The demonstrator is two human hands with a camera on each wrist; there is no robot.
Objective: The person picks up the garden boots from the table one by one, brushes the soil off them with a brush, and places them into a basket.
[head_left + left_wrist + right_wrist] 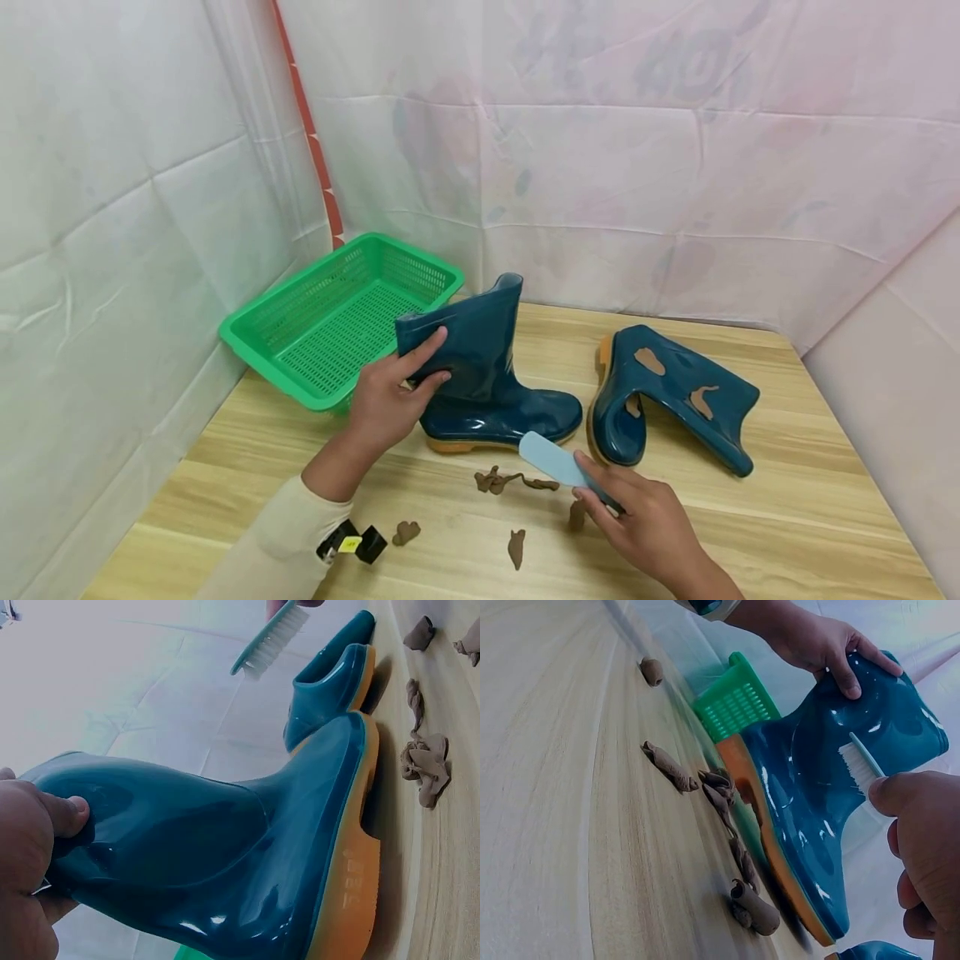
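Note:
A dark blue rubber boot with an orange sole stands upright on the wooden table. My left hand grips its shaft near the top, with the thumb also visible on the shaft in the left wrist view. My right hand holds a light blue brush by its handle, in front of the boot's toe. White bristles on the brush show in the right wrist view; they look apart from the boot. A second blue boot lies on its side at the right, with brown clay-like patches on it.
A green perforated basket stands at the back left, behind the upright boot. Several brown clay-like lumps lie on the table in front of the boot. White cloth walls enclose the back and sides.

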